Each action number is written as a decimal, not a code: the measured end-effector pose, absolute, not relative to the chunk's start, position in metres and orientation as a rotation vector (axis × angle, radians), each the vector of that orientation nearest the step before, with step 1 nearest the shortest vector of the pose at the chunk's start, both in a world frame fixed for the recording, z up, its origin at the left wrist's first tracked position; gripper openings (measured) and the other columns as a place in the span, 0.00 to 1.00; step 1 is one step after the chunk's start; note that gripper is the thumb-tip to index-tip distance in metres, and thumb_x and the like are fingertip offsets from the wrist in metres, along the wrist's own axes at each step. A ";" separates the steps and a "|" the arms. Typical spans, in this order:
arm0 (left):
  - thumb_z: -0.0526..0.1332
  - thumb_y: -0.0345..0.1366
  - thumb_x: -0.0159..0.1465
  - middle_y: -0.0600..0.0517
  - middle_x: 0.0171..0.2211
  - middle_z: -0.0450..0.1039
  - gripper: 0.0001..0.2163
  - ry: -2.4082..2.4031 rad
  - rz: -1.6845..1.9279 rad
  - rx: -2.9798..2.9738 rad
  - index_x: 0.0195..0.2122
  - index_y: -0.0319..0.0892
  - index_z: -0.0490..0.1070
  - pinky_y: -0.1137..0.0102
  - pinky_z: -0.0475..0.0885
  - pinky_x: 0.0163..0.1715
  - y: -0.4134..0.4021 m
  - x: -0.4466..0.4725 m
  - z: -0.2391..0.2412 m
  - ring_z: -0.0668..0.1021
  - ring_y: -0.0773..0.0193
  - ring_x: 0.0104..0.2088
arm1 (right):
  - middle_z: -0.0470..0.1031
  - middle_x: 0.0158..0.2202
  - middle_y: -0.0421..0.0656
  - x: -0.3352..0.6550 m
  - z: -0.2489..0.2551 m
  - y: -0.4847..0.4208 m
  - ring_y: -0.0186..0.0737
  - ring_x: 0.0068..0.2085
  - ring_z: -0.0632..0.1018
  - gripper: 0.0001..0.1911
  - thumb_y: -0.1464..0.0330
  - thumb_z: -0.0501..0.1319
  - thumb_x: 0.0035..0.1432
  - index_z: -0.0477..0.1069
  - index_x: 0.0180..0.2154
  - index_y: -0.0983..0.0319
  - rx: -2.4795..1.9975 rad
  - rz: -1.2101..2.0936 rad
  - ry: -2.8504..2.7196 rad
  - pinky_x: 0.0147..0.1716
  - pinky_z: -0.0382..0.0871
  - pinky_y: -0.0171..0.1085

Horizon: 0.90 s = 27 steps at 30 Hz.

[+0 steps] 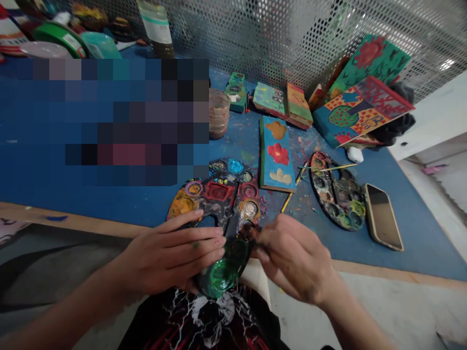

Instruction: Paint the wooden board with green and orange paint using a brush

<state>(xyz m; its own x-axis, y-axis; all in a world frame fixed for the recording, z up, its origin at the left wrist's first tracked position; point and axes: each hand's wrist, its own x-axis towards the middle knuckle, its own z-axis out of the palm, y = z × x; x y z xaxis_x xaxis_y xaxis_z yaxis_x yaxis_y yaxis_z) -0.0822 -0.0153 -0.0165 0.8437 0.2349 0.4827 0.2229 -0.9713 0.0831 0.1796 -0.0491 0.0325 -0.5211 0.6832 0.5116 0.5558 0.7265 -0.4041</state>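
A black paint palette [233,228], its wells smeared with orange, red, blue and green, juts past the near edge of the table. Across its lower left part lies my left hand [171,253], long fingers on top and the thumb low at the rim, gripping it. A wet green well [222,274] shows just below those fingertips. At the palette's right rim, by a dark brown well [248,229], my right hand [295,257] is closed in a pinch. What its fingers hold is hidden; a small dark bit shows at their tips.
Beyond the palette is a blue painted block [277,155] with flower shapes. A second palette [335,189] with a brush across it and a phone [385,216] lie right. Painted boxes [365,112] stand against the perforated metal screen [255,43]. A jar [219,114] stands behind.
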 end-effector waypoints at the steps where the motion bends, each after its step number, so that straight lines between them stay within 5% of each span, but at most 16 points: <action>1: 0.47 0.37 0.73 0.52 0.51 0.76 0.16 0.368 0.788 2.991 0.52 0.38 0.70 0.56 0.49 0.66 -0.016 -0.082 -0.018 0.64 0.68 0.62 | 0.74 0.28 0.43 0.181 0.031 -0.051 0.36 0.29 0.70 0.05 0.74 0.53 0.63 0.68 0.36 0.63 -0.866 0.265 -2.298 0.28 0.69 0.36; 11: 0.46 0.43 0.72 0.55 0.51 0.77 0.18 0.413 0.834 2.926 0.51 0.40 0.71 0.61 0.51 0.67 -0.016 -0.080 -0.018 0.70 0.69 0.58 | 0.76 0.33 0.46 0.197 0.026 -0.043 0.39 0.35 0.74 0.07 0.76 0.54 0.61 0.67 0.42 0.66 -0.690 0.305 -2.395 0.32 0.70 0.39; 23: 0.46 0.43 0.72 0.57 0.50 0.77 0.18 0.447 0.865 2.893 0.50 0.42 0.72 0.63 0.50 0.68 -0.018 -0.080 -0.017 0.72 0.71 0.56 | 0.72 0.28 0.43 0.208 0.039 -0.034 0.36 0.29 0.73 0.07 0.74 0.53 0.62 0.69 0.38 0.64 -0.675 0.382 -2.232 0.28 0.71 0.36; 27: 0.49 0.45 0.71 0.56 0.51 0.76 0.18 0.438 0.848 2.920 0.51 0.42 0.71 0.62 0.49 0.68 -0.016 -0.081 -0.019 0.71 0.70 0.57 | 0.70 0.46 0.50 0.212 0.052 -0.028 0.43 0.48 0.73 0.04 0.73 0.57 0.61 0.70 0.37 0.63 -0.842 0.060 -2.238 0.45 0.71 0.42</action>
